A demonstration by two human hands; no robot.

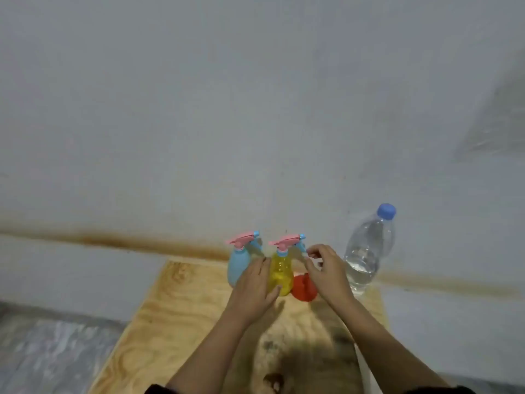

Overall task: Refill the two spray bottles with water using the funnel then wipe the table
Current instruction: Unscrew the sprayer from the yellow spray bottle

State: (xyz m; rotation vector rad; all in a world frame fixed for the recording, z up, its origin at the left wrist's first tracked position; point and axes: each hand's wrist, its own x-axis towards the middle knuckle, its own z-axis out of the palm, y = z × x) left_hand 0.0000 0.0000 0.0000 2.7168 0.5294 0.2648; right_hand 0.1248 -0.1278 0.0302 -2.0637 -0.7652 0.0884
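— What fills your feed, biggest first?

— A pale wall (pixel 255 109) with a rusty stain along its base. Below it I see a plywood worktop (pixel 176 322). At its far right corner stands a clear water bottle (pixel 366 251), upright, partly full, blue cap (pixel 386 210) on.

— And the sprayers?

— Both are upright at the far edge. The blue spray bottle (pixel 238 265) is on the left and the yellow spray bottle (pixel 281 271) just beside it, each with a pink trigger head on.

— The grips?

— The left grip (pixel 255 285) wraps the yellow bottle's body, with the thumb across its front. The right grip (pixel 326 271) has curled fingers right at that bottle's nozzle. I can't tell whether it pinches anything.

— The funnel?

— The red funnel (pixel 301 288) sits on the worktop just right of the yellow bottle, partly hidden behind the right grip.
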